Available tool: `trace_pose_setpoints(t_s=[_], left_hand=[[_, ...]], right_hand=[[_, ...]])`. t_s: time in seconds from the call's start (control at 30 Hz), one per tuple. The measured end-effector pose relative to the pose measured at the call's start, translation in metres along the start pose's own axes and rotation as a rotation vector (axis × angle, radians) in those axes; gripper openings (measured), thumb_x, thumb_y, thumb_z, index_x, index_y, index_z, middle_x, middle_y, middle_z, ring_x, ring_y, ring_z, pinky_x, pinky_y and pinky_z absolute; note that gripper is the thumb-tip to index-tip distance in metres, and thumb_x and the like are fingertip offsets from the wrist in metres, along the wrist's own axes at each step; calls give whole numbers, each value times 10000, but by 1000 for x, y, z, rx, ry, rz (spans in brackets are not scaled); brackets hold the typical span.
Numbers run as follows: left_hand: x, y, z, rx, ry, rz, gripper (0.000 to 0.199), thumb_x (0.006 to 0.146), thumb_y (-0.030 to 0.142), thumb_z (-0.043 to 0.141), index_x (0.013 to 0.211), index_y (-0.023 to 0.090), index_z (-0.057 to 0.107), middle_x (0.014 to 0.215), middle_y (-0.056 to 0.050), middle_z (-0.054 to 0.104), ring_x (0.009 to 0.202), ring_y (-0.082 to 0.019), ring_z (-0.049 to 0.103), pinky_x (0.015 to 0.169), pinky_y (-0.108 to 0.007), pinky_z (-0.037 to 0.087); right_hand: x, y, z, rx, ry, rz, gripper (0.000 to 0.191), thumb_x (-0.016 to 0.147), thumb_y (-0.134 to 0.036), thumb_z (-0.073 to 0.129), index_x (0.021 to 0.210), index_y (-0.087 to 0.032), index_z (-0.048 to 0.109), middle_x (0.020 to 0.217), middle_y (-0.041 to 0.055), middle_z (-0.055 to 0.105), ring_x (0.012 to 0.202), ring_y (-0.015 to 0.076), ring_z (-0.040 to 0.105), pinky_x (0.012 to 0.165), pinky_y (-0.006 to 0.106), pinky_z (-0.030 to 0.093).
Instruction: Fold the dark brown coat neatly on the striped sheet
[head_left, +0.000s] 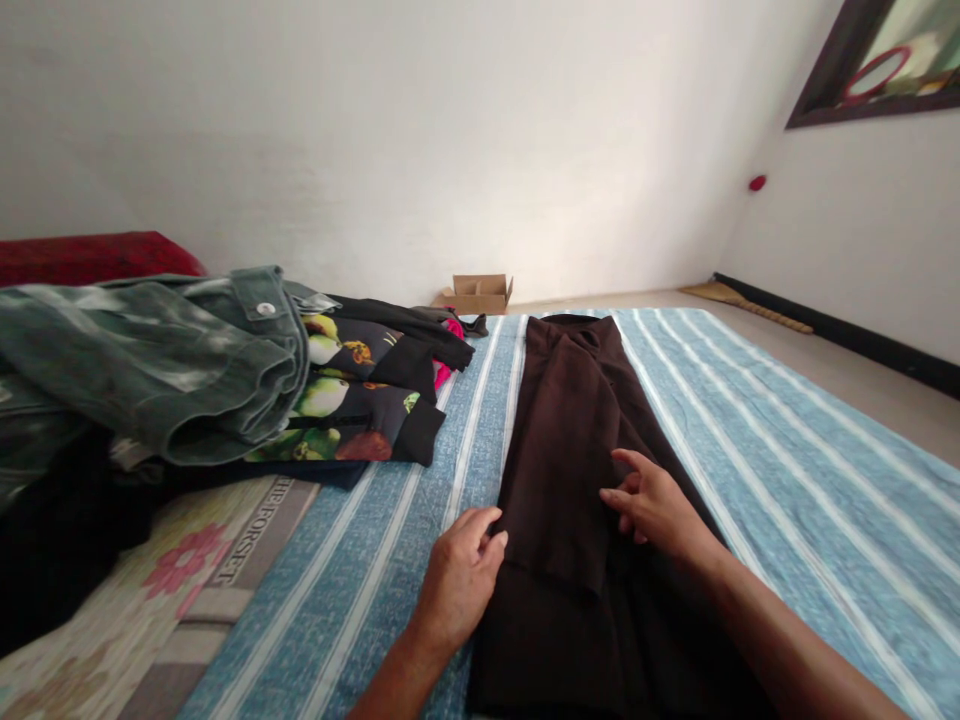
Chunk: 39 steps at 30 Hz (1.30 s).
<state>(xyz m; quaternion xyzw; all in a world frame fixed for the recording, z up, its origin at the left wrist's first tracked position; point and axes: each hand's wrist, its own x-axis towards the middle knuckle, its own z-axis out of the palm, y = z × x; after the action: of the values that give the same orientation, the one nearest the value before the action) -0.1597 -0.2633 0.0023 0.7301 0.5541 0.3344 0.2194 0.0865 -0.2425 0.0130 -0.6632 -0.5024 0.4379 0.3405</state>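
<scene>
A dark brown long-sleeved garment [559, 450] lies lengthwise on a blue and white striped sheet [405, 560], one sleeve folded down over its body. At the garment's left edge is my left hand [463, 570], thumb and forefinger a little apart, with no cloth visibly between them. My right hand [649, 500] hovers at the right edge of the folded sleeve, forefinger and thumb spread apart and the other fingers curled. Nothing shows in its grasp.
Left of the garment is a heap of clothes with a grey-green denim piece [150, 360] and a fruit-print black garment [360, 400]. A small cardboard box [480, 293] stands by the wall. A flowered mat [187, 570] shows at the lower left.
</scene>
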Motion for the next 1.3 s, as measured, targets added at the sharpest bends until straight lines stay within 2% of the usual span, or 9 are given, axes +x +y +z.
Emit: trace_pose_setpoints(t_s=[0.1, 0.27, 0.43, 0.6, 0.77, 0.9, 1.1, 1.17, 1.3], left_hand=[[1, 1, 0, 4, 1, -4, 240, 796, 242, 480, 969, 159, 625, 840, -43, 647, 662, -144, 611, 678, -279, 512], [1, 2, 0, -41, -7, -54, 251, 783, 268, 495, 961, 154, 630, 821, -41, 654, 650, -152, 612, 664, -290, 517], [-1, 4, 5, -189, -59, -156, 276, 767, 290, 506, 978, 151, 617, 824, -33, 659, 594, -140, 614, 606, -276, 530], [1, 3, 7, -114, -71, -151, 268, 759, 277, 500, 965, 155, 620, 819, -38, 659, 590, -145, 615, 626, -296, 531], [0, 2, 6, 17, -39, -52, 270, 786, 260, 468, 990, 165, 616, 853, -44, 645, 624, -145, 617, 633, -290, 531], [-1, 4, 1, 209, -23, 54, 257, 805, 232, 449, 982, 156, 620, 832, -58, 641, 733, -187, 635, 656, -315, 539], [8, 19, -3, 461, 79, 265, 223, 824, 233, 476, 976, 162, 622, 973, -102, 641, 927, -246, 611, 814, -417, 519], [16, 27, 2, 465, 36, 325, 239, 819, 217, 490, 1016, 161, 614, 1095, -117, 618, 1029, -242, 583, 881, -402, 498], [37, 52, 15, 470, -184, 328, 288, 810, 190, 499, 1077, 153, 600, 1261, -127, 545, 1179, -237, 497, 985, -393, 431]], right_hand=[[5, -2, 8, 147, 28, 20, 669, 673, -176, 560, 1298, -151, 323, 528, -95, 478, 386, 119, 511, 317, 197, 366], [6, -9, 3, 247, 72, -47, 563, 620, -97, 541, 1170, -160, 438, 465, -119, 408, 350, 87, 448, 311, 171, 327], [8, -4, -8, 112, 80, -76, 488, 632, -78, 541, 1108, -177, 504, 478, -109, 424, 365, 79, 450, 334, 174, 331], [12, 11, -5, 39, 67, -32, 432, 653, -76, 545, 1076, -160, 516, 496, -101, 444, 383, 78, 463, 350, 178, 333], [15, 16, -2, 25, 82, -62, 388, 668, -96, 562, 1049, -160, 529, 498, -94, 464, 389, 76, 469, 373, 181, 351], [19, 18, -1, 44, 82, -51, 437, 702, -143, 559, 1133, -161, 487, 528, -84, 490, 388, 85, 486, 375, 191, 373], [41, 6, -10, 122, 166, -1, 530, 734, -220, 562, 1232, -160, 391, 656, -39, 520, 504, 132, 572, 357, 201, 401], [55, 2, -13, 145, 201, 31, 531, 731, -212, 568, 1228, -152, 393, 670, -30, 515, 522, 133, 572, 368, 201, 413], [90, -4, -17, 167, 249, 90, 533, 722, -205, 593, 1221, -150, 413, 613, -40, 480, 501, 126, 537, 371, 196, 404]])
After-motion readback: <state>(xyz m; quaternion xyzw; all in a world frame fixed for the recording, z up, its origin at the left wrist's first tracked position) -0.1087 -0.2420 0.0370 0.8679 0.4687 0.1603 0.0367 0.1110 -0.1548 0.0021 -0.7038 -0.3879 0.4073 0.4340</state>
